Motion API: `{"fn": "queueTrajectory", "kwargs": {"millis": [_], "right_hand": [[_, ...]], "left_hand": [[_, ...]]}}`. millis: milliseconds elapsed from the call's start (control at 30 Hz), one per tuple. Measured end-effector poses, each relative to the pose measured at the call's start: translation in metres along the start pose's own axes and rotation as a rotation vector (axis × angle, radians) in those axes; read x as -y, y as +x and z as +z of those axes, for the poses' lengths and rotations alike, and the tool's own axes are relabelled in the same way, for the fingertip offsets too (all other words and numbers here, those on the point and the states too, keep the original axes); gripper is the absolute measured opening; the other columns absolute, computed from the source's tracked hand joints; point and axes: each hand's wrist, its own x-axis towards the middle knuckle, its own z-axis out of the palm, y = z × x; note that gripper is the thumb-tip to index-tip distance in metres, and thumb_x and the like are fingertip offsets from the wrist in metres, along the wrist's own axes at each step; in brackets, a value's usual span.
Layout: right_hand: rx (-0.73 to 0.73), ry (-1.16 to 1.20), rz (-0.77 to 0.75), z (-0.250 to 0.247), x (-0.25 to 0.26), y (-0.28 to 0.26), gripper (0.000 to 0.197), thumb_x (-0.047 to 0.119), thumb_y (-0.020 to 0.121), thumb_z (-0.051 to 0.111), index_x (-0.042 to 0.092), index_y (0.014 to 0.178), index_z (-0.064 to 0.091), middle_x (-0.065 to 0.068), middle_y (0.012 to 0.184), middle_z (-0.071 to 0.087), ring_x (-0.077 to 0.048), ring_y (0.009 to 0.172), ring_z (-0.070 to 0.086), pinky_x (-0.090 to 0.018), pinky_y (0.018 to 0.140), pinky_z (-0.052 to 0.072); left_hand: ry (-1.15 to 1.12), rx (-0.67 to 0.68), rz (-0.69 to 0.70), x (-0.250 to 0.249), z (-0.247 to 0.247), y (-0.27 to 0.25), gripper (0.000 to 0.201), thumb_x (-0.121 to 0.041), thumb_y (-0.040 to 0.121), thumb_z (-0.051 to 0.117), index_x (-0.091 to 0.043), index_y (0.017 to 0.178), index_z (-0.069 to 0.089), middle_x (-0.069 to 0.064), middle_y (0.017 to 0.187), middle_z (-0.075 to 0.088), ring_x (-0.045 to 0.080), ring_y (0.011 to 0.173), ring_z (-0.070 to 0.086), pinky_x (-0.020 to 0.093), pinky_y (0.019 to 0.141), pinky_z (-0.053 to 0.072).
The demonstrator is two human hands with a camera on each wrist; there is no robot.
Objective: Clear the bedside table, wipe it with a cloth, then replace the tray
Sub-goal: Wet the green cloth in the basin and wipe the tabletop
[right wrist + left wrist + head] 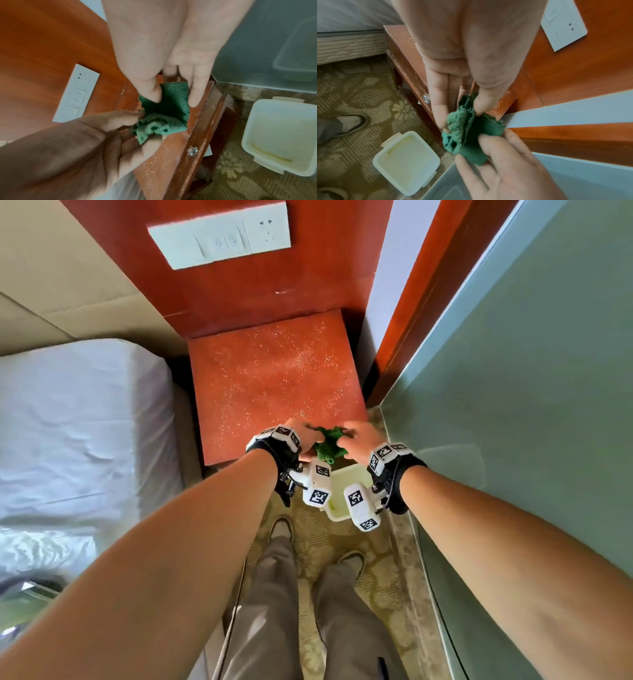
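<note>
Speckled bedside table (274, 378) (tray (406, 162) on carpet (359, 88))

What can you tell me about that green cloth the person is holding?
The green cloth is small, with a nubbly, towel-like weave, crumpled into loose folds. Both hands hold it in the air at the near edge of the bedside table: the left hand pinches one side between thumb and fingers, the right hand pinches the other. It does not look to be touching the speckled tabletop.

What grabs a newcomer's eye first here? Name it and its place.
The green cloth, pinched between the left hand and right hand over the near edge of the bedside table. Next, that red top speckled with pale specks, and the white tray on the carpet below.
</note>
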Motion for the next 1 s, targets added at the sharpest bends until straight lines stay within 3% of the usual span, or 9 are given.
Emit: {"fn": "queueTrajectory", "kwargs": {"millis": [67, 200, 333, 433, 567, 700, 767, 867, 1000], "right_hand": [[0.059, 0.041, -0.032, -0.001, 0.024, -0.001, 0.04, 0.015, 0.088, 0.055, 0.01, 0.127, 0.056, -0.01, 0.117, 0.065, -0.025, 0.099, 0.065, -0.031, 0.074, 0.058], [0.157, 0.168, -0.012, -0.004, 0.057, 0.006, 0.047, 0.023, 0.086, 0.07, 0.008, 0.126, 0.051, -0.013, 0.123, 0.058, -0.029, 0.107, 0.06, -0.037, 0.085, 0.056], [0.151, 0.134, -0.032, -0.008, 0.083, 0.018, 0.061, 0.026, 0.077, 0.079, 0.011, 0.128, 0.049, -0.009, 0.118, 0.058, -0.027, 0.107, 0.06, -0.041, 0.089, 0.055], [0.099, 0.077, -0.031, -0.01, 0.1, 0.036, 0.065, 0.023, 0.077, 0.079, 0.012, 0.132, 0.045, -0.005, 0.115, 0.054, -0.027, 0.105, 0.061, -0.043, 0.085, 0.057], [0.004, 0.054, 0.025, -0.011, 0.121, 0.075, 0.048, 0.013, 0.083, 0.069, 0.008, 0.128, 0.052, -0.014, 0.122, 0.06, -0.03, 0.104, 0.063, -0.042, 0.085, 0.057], [0.008, 0.29, 0.212, -0.013, 0.137, 0.109, 0.05, 0.021, 0.089, 0.065, 0.008, 0.135, 0.048, -0.013, 0.14, 0.049, -0.03, 0.122, 0.054, -0.037, 0.098, 0.05], [0.056, 0.327, 0.285, -0.015, 0.148, 0.124, 0.055, 0.014, 0.09, 0.064, 0.01, 0.14, 0.043, -0.012, 0.142, 0.046, -0.031, 0.124, 0.051, -0.04, 0.095, 0.052], [0.069, 0.461, 0.337, -0.016, 0.153, 0.145, 0.05, 0.001, 0.092, 0.058, 0.012, 0.14, 0.045, -0.013, 0.141, 0.047, -0.035, 0.124, 0.051, -0.045, 0.092, 0.054], [0.028, 0.531, 0.371, -0.017, 0.159, 0.173, 0.049, 0.0, 0.089, 0.063, 0.013, 0.134, 0.05, -0.013, 0.136, 0.052, -0.034, 0.118, 0.055, -0.044, 0.085, 0.057]], "left_hand": [[-0.099, -0.034, 0.007, -0.008, -0.012, -0.004, 0.02, -0.009, 0.093, 0.062, 0.0, 0.11, 0.063, 0.017, 0.102, 0.07, 0.032, 0.084, 0.071, 0.045, 0.078, 0.06], [-0.049, -0.057, 0.002, -0.021, -0.042, -0.014, 0.03, -0.029, 0.098, 0.055, -0.007, 0.119, 0.06, 0.009, 0.111, 0.068, 0.027, 0.095, 0.067, 0.036, 0.085, 0.056], [-0.101, -0.052, 0.025, -0.033, -0.073, 0.003, 0.027, -0.02, 0.097, 0.054, 0.001, 0.11, 0.065, 0.009, 0.096, 0.073, 0.029, 0.087, 0.07, 0.035, 0.073, 0.057], [-0.112, 0.055, 0.005, -0.049, -0.091, 0.016, 0.023, -0.015, 0.098, 0.049, 0.001, 0.101, 0.067, 0.01, 0.087, 0.076, 0.031, 0.089, 0.072, 0.041, 0.083, 0.056], [-0.12, 0.177, 0.041, -0.063, -0.121, 0.034, 0.028, -0.014, 0.103, 0.041, -0.006, 0.087, 0.062, -0.001, 0.064, 0.073, 0.015, 0.062, 0.065, 0.026, 0.06, 0.053], [0.002, 0.028, 0.123, -0.075, -0.154, 0.06, 0.021, -0.009, 0.101, 0.047, -0.008, 0.117, 0.06, 0.011, 0.103, 0.07, 0.021, 0.076, 0.064, 0.028, 0.059, 0.057], [0.11, -0.058, 0.139, -0.078, -0.171, 0.077, 0.026, -0.007, 0.099, 0.049, -0.005, 0.122, 0.061, 0.017, 0.116, 0.067, 0.025, 0.086, 0.068, 0.033, 0.063, 0.061], [0.352, -0.142, 0.199, -0.08, -0.194, 0.102, 0.025, -0.009, 0.096, 0.052, -0.012, 0.117, 0.065, 0.013, 0.121, 0.066, 0.03, 0.102, 0.068, 0.039, 0.088, 0.057], [0.442, -0.195, 0.227, -0.081, -0.21, 0.126, 0.03, -0.004, 0.093, 0.048, -0.018, 0.113, 0.065, 0.005, 0.115, 0.068, 0.024, 0.098, 0.067, 0.032, 0.083, 0.056]]}}
